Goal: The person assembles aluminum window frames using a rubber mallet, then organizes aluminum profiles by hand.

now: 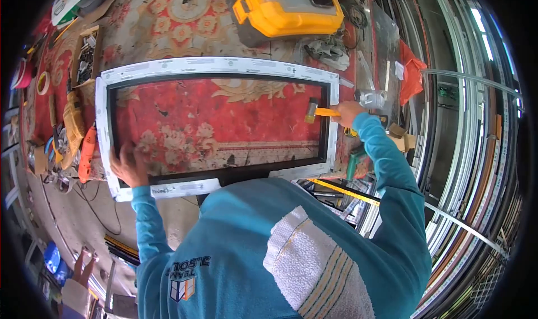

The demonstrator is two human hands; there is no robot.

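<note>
A rectangular window frame point(196, 65), dark inside with white printed film on its faces, lies on the carpeted bench. My left hand point(129, 166) grips its left side near the lower corner, fingers curled over the inner edge. In my right hand point(351, 114) is a mallet point(311, 110) with a yellow handle. Its head hangs over the opening, close inside the frame's right side. Red patterned carpet point(235, 120) shows through the opening.
A yellow tool case point(288, 19) stands at the back. Along the left lie a wooden box of small hardware point(86, 58), an orange tool point(87, 153) and a tape roll point(43, 83). A green-handled tool point(355, 163) lies right; long metal profiles point(465, 151) run beyond it. Another person's legs point(84, 266) show lower left.
</note>
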